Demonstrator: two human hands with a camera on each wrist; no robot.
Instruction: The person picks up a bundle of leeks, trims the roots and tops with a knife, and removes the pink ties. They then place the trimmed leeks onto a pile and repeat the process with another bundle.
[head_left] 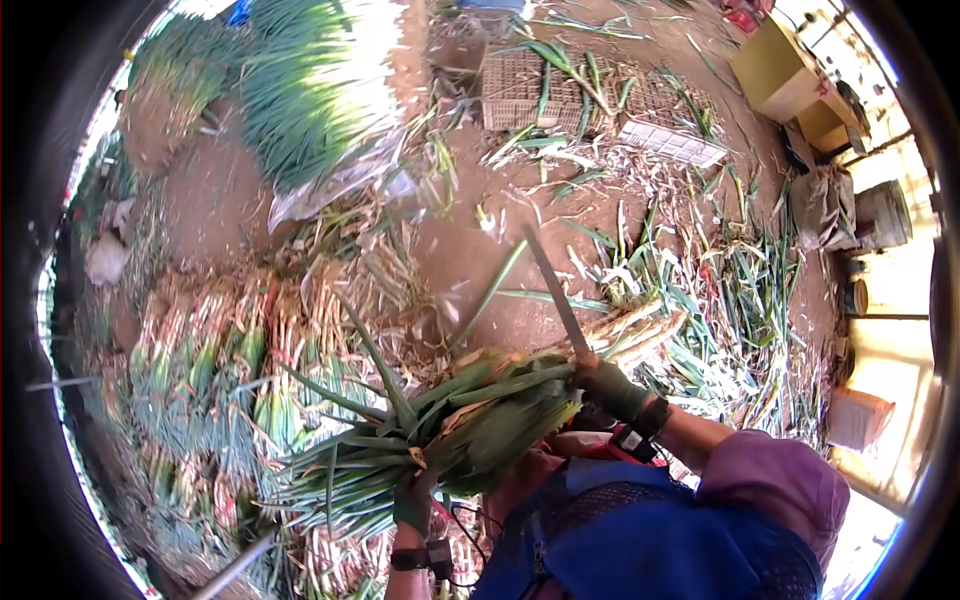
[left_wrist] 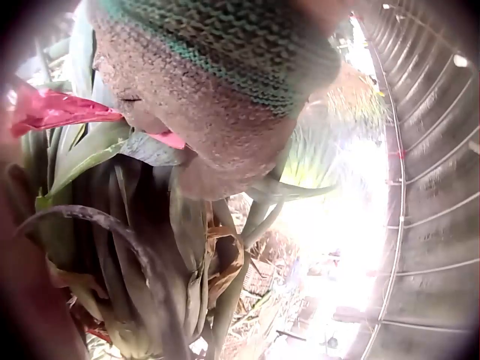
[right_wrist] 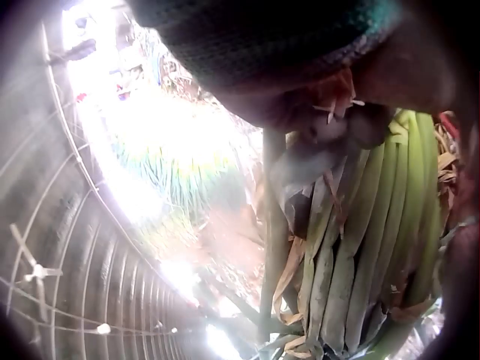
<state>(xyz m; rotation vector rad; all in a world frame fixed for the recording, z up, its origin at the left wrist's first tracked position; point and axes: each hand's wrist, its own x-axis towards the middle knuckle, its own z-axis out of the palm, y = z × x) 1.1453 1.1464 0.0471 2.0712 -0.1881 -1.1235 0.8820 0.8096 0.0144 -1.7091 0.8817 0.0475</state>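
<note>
A large bundle of green onions lies across the person's front, leaves to the left and pale stems to the right. The gloved left hand grips its leafy side from below. Close under that hand's fingers, the left wrist view shows a red plastic strip and a dark curved strip over the stalks. At the stem side is the gloved right hand, fingers curled. A long narrow knife blade points up and away from it; its handle is hidden. In the right wrist view, green stalks run beneath the fingers.
Tied onion bundles line the ground at left. A big onion pile lies at the far left on plastic sheeting. Plastic crates stand ahead. Cut leaves heap at right, near a bucket and cardboard boxes.
</note>
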